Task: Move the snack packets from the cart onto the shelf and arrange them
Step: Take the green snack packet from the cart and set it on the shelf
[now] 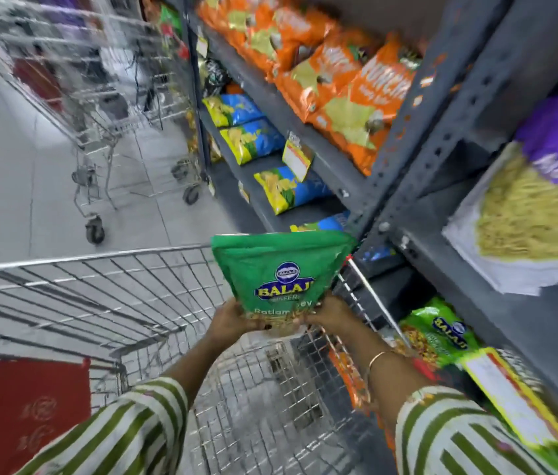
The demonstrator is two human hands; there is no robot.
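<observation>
Both the left hand (pixel 233 320) and right hand (pixel 330 315) have fingers closed on the bottom edge of the green foil snack packet (pixel 281 272), upright above the wire cart (pixel 133 303); best kept level, label outward, toward the grey metal shelf (pixel 510 303).

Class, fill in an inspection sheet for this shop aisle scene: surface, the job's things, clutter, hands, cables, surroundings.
Surface: grey metal shelf, several tiers, part stocked.
Job's things: green snack packet held upright over the wire cart; another green packet lies on a lower tier.
Clutter: orange packets, blue-yellow packets, purple packets, hanging price tags.
Hands: left hand and right hand both grip the held packet's bottom edge.
Cables: nothing seen.
Surroundings: second cart, blurred, on the tiled floor.
</observation>
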